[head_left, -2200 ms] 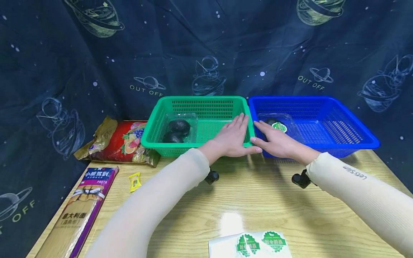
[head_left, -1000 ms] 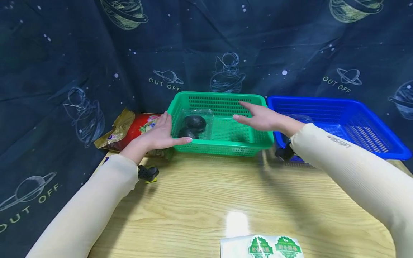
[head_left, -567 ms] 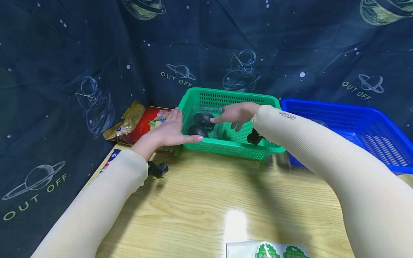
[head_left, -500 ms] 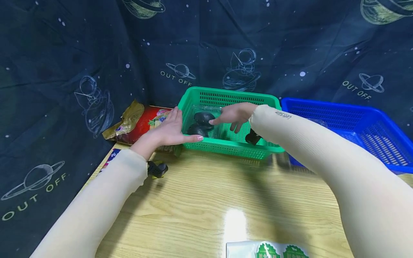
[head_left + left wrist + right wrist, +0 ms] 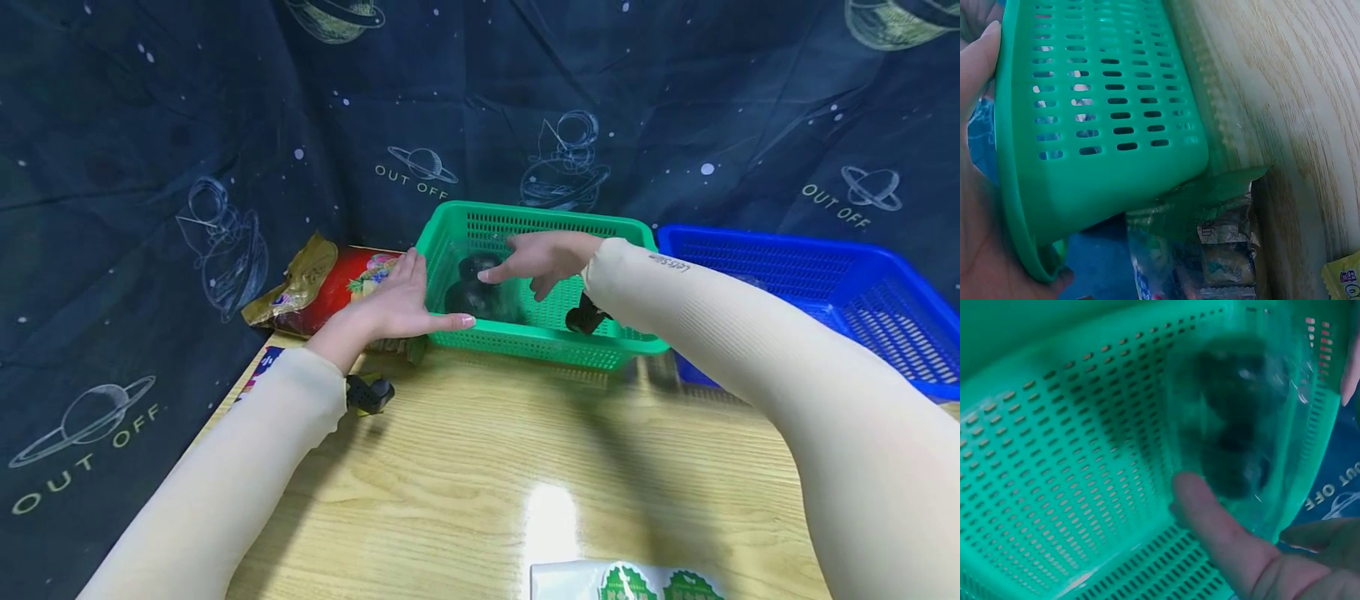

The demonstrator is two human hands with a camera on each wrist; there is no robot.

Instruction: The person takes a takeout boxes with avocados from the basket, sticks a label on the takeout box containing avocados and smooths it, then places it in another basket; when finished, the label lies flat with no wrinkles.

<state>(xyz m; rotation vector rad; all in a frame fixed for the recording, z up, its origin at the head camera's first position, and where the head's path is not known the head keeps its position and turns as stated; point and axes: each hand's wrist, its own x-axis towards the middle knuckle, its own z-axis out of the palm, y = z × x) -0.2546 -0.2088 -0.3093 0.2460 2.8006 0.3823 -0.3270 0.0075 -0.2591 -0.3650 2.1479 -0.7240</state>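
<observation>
In the head view, a green plastic basket holds a clear plastic box with two dark oval fruits that look like avocados. My right hand reaches into the basket and pinches the box's end, with thumb and a finger on opposite sides in the right wrist view; the box is blurred there. My left hand lies at the basket's left front corner, fingers straight along the outside and thumb over the front rim. The left wrist view shows that hand against the rim.
A blue basket stands to the right. Left of the green basket lies a red and gold snack bag, and the pasta pack is mostly covered by my left arm. A sheet with green stickers lies at the front of the wooden table.
My hands have left the gap between the baskets; the left went to the green basket's left corner, the right into it. Over the last half second the fruit box has shifted and tilted.
</observation>
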